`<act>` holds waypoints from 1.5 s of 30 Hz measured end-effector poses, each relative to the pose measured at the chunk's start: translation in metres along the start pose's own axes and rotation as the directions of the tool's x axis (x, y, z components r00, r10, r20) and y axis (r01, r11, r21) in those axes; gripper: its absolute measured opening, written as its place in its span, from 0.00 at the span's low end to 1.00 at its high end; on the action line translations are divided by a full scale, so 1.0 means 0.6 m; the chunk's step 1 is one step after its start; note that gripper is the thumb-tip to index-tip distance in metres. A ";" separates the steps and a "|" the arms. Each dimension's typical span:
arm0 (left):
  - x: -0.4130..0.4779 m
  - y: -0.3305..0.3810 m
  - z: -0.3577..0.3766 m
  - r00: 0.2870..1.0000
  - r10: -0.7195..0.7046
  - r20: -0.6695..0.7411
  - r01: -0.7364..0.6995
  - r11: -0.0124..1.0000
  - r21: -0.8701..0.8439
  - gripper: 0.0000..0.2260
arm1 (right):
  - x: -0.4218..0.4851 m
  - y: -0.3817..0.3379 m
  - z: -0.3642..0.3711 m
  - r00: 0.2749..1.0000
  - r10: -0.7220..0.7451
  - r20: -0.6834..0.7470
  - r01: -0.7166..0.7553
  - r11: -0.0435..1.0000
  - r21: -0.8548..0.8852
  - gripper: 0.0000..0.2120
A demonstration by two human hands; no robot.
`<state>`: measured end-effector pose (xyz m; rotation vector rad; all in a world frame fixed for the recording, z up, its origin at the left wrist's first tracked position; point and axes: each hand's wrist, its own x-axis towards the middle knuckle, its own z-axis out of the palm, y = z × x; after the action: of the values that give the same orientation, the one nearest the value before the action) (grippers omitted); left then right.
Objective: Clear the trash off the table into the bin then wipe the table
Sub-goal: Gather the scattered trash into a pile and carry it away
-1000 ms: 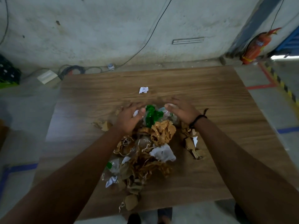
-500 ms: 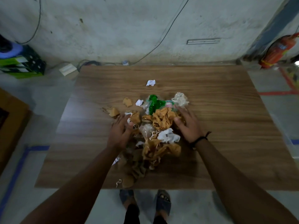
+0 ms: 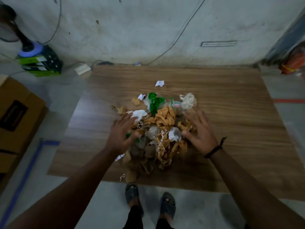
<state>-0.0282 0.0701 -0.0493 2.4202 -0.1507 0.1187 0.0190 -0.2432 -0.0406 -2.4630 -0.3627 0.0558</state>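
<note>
Trash (image 3: 158, 129) heaped mid-table (image 3: 231, 129), left hand (image 3: 121, 136) and right hand (image 3: 200, 136) spread flat beside it, gripping nothing — binning and wiping all to come.

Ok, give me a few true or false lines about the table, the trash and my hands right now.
1. The left hand and right hand are open, one on each side of the pile. True.
2. A white paper ball lies apart from the pile, on the wall side. True.
3. The table has been cleared. False: the pile and the paper ball lie on it.
4. The wristband is on the left wrist. False: it is on the right wrist.
5. The box stands on the table. False: it is on the floor to the left of the table.
</note>
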 end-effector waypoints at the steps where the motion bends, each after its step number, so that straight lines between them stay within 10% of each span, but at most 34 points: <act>1: -0.022 -0.004 -0.001 0.996 0.045 0.082 -0.052 0.995 0.087 0.33 | -0.012 -0.005 0.006 0.999 -0.041 0.030 0.042 0.999 -0.026 0.38; 6: -0.086 -0.022 0.011 0.894 -0.010 0.449 -0.177 0.910 0.374 0.53 | -0.056 -0.025 0.058 0.986 -0.135 0.095 0.152 0.969 -0.196 0.51; 11: -0.086 -0.029 0.038 0.853 -0.062 0.518 -0.211 0.868 0.450 0.56 | -0.073 -0.038 0.108 0.993 -0.106 0.043 0.113 0.967 -0.227 0.58; 26: 0.021 -0.028 0.060 0.954 -0.012 0.301 -0.101 0.929 0.357 0.48 | 0.049 -0.027 0.061 0.981 0.090 0.174 -0.069 0.990 -0.120 0.61; 30: 0.008 -0.039 0.035 0.974 0.090 0.209 -0.147 0.950 0.275 0.42 | 0.042 -0.019 0.035 0.998 0.037 0.052 -0.044 0.990 0.136 0.43; 34: -0.009 -0.040 0.031 0.999 -0.053 0.000 0.052 0.989 0.137 0.37 | 0.037 -0.022 0.038 0.935 0.297 -0.193 -0.157 0.836 0.525 0.22; 45: 0.010 0.009 0.105 0.943 -0.330 -0.035 0.290 0.871 -0.396 0.36 | 0.014 0.004 0.062 0.813 0.534 -0.232 -0.476 0.839 0.262 0.37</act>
<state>-0.0199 0.0242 -0.0924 2.0057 0.2438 0.0575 0.0230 -0.2209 -0.0712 -2.2596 0.4259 -0.0536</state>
